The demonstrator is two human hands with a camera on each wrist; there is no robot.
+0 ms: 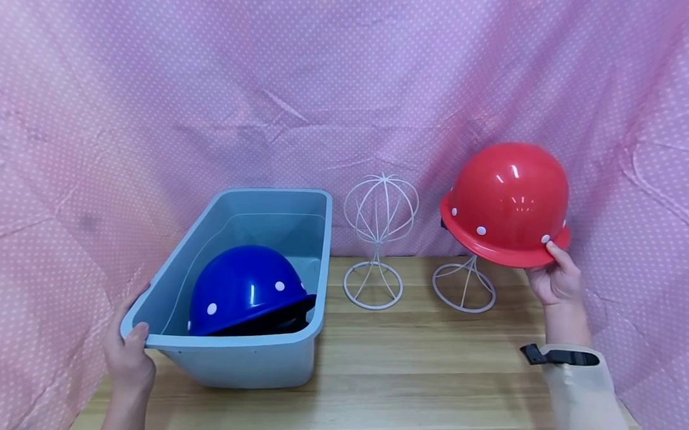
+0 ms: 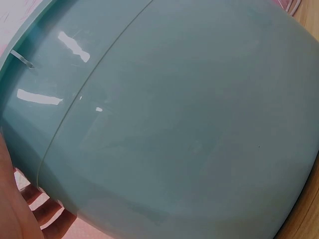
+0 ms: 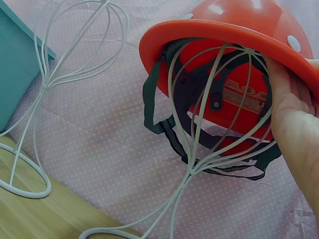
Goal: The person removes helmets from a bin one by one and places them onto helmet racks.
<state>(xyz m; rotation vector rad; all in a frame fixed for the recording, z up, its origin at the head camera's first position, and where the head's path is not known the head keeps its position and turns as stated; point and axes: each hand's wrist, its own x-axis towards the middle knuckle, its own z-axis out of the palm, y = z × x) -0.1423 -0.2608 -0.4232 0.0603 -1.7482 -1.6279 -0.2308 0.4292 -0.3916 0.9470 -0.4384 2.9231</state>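
At the right, my right hand [image 1: 558,282] grips the brim of a red hard hat [image 1: 510,195], thumb on the outer edge and fingers underneath. In the right wrist view, the rounded top of a white wire stand [image 3: 192,172] is inside the hard hat, whose dark chin strap [image 3: 149,97] hangs down. My left hand [image 1: 128,359] holds the near left corner of a blue-grey plastic bin [image 1: 248,366] by its rim. Inside the bin, a blue hard hat [image 1: 242,284] lies tilted. The left wrist view shows mostly the bin's side, with fingers at its edge.
A second white wire stand [image 1: 378,243], bare, stands between the bin and the red hard hat. Pink dotted cloth [image 1: 349,82] hangs behind and at both sides of the wooden table [image 1: 407,382].
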